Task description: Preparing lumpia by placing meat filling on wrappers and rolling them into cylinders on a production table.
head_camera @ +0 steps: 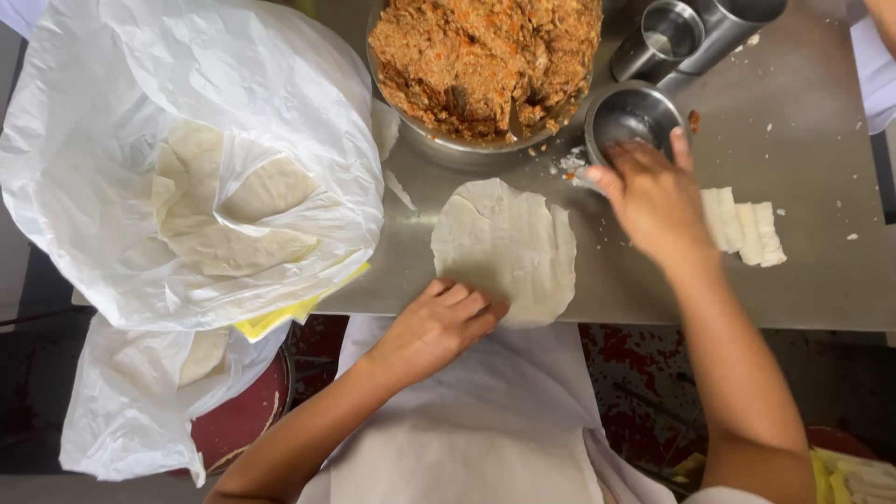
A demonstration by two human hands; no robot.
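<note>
A thin round white wrapper sheet (509,245) lies flat on the steel table (812,140). My left hand (446,320) rests with curled fingers on its near left edge, pinning it down. My right hand (653,194) reaches to the small steel cup (627,116) just right of the wrapper, fingertips at its rim; whether it holds anything I cannot tell. A large steel bowl (448,142) of orange-brown minced filling (485,56) stands right behind the wrapper.
A big white plastic bag (187,159) with more wrapper sheets fills the left side. Several finished white rolls (744,227) lie to the right of my right hand. Two steel cups (691,33) lie at the back right. A white apron (485,420) covers my lap.
</note>
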